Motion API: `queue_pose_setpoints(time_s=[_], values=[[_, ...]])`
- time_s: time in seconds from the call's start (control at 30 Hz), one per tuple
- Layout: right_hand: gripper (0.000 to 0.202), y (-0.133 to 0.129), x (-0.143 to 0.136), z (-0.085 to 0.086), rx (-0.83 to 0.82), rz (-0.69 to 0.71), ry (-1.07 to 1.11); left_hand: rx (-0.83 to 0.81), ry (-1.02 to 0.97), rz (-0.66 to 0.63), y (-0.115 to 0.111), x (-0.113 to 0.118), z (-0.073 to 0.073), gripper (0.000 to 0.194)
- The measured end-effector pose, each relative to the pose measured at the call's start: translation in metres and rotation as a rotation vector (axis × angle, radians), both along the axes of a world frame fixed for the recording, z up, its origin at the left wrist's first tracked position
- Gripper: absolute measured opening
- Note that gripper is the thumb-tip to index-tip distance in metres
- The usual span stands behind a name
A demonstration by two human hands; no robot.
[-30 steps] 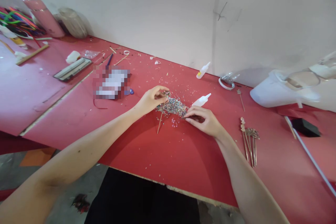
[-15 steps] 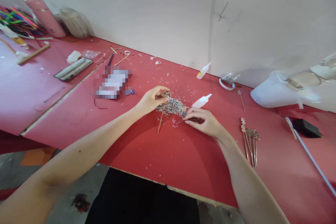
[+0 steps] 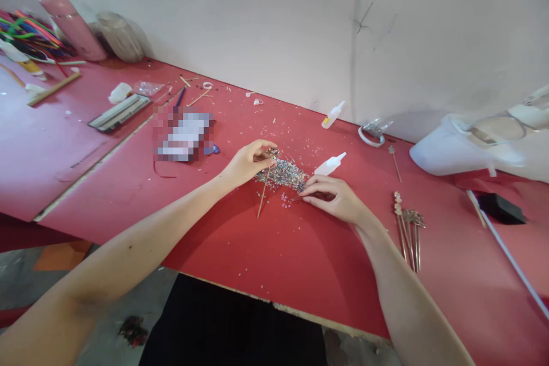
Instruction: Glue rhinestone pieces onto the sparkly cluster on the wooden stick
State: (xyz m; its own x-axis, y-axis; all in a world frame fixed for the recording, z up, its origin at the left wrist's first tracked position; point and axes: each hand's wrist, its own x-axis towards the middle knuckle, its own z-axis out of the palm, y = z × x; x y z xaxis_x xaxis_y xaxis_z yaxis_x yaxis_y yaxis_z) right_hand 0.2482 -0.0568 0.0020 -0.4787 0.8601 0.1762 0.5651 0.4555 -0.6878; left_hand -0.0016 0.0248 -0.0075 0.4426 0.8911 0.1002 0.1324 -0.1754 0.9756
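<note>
My left hand (image 3: pixel 251 161) is closed on a hair stick (image 3: pixel 263 197), its ornamented top at the fingers and its thin shaft slanting down toward me. Beneath and beside the fingers lies a heap of small glittering rhinestones (image 3: pixel 288 174). My right hand (image 3: pixel 330 197) pinches a slim pointed tool that looks like tweezers (image 3: pixel 295 199); most of it is hidden by the fingers. The tip is at a few pink stones (image 3: pixel 285 200) in front of the heap. Just behind my right hand lies a white glue bottle (image 3: pixel 329 164).
Several finished-looking hair sticks (image 3: pixel 412 240) lie to the right, near a black block (image 3: pixel 501 208) and a white tub (image 3: pixel 441 146). Another small bottle (image 3: pixel 333 115) stands by the wall. At left are a blurred-out flat object (image 3: pixel 184 137), a pink flask (image 3: pixel 72 28) and a jar (image 3: pixel 120 37).
</note>
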Motion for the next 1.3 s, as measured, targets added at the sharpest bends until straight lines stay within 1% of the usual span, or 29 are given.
queue_pose_setpoints(time_s=[0.57,0.8,1.07,1.3], values=[[0.012,0.001,0.000,-0.002,0.043,0.000,0.010,-0.014,0.016,-0.006,0.000,-0.001,0.001,0.033],[0.012,0.001,0.000,-0.003,0.073,-0.052,0.022,-0.002,0.011,-0.002,0.001,-0.001,0.000,0.033],[0.011,0.001,-0.004,-0.010,0.120,-0.065,0.055,0.002,0.030,0.004,0.000,-0.001,0.001,0.032],[0.012,0.001,-0.005,-0.016,0.101,-0.061,0.040,-0.001,-0.005,-0.011,0.000,0.000,0.000,0.032]])
